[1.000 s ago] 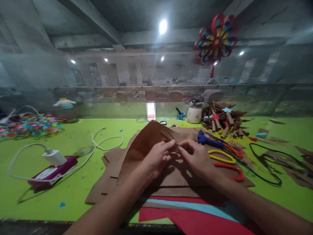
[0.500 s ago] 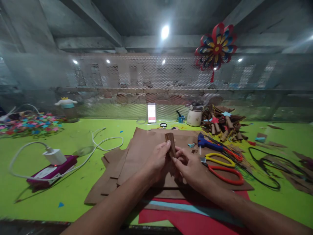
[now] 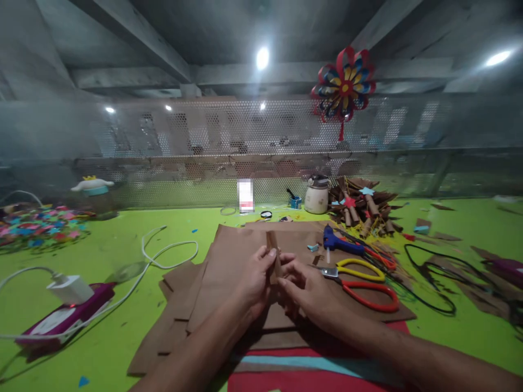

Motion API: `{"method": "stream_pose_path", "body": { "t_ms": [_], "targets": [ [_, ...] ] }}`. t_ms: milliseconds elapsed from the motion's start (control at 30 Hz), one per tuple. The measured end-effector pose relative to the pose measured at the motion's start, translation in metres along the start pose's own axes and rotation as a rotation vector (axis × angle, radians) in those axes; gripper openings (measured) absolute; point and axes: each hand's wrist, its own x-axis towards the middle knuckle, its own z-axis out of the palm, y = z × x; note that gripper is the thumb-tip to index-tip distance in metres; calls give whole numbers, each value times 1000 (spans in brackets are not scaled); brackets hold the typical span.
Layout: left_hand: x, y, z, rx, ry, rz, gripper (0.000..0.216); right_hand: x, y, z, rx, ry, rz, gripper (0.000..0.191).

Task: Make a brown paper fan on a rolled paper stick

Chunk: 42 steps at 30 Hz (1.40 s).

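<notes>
A folded strip of brown paper (image 3: 272, 243) stands upright between my two hands, above stacked brown paper sheets (image 3: 229, 256). My left hand (image 3: 258, 272) pinches it from the left, thumb across its face. From the right, my right hand (image 3: 302, 286) closes its thumb and fingers on its lower part; the lower end is partly hidden by the fingers. Just right of my right hand lie scissors (image 3: 362, 269) with one yellow and one red handle. Behind them rests a blue glue gun (image 3: 343, 242), and a small light-blue paper scrap (image 3: 312, 247) is close by.
A heap of brown paper rolls with stars (image 3: 368, 204) sits at the back right beside a pale jar (image 3: 316, 196). At left are a purple power strip (image 3: 87, 305) with a white charger and cable, and colourful paper stars (image 3: 41, 226). Black cord (image 3: 441, 305) curls at right.
The view has shifted, so things on the table appear further left and slightly lower. The brown paper strip has turned to look narrower, still in both hands.
</notes>
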Motion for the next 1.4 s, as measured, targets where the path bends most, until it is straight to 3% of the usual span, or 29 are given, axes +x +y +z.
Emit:
{"method": "stream_pose_path", "body": {
  "t_ms": [100, 167, 233, 367, 467, 600, 833, 1000, 1200, 1400],
  "targets": [
    [7, 0, -7, 37, 120, 51, 6, 18, -4, -21, -326, 45, -86, 25],
    [11, -3, -12, 77, 170, 39, 4, 47, -7, -45, -557, 89, -147, 27],
    [14, -8, -15, 103, 188, 7, 5, 90, -6, -72, -745, 98, -21, 27],
    [19, -20, -21, 141, 201, -14, 15, 184, 11, -108, -857, 66, 114, 25],
    [25, -29, -26, 157, 219, -15, 31, 237, 32, -110, -957, 2, 165, 29],
    [27, -35, -30, 152, 221, -42, 47, 279, 53, -90, -1089, -78, 146, 32],
    [14, -27, -20, 154, 184, -16, 32, 317, 64, -45, -1198, -302, 85, 31],
    [14, -28, -21, 129, 181, -36, 35, 327, 63, -32, -1230, -341, 103, 32],
    [17, -27, -22, 118, 172, -36, 32, 329, 41, -55, -1051, -237, 93, 33],
    [16, -25, -21, 98, 177, -21, 31, 321, -9, -96, -716, -44, -9, 28]
  ]
}}
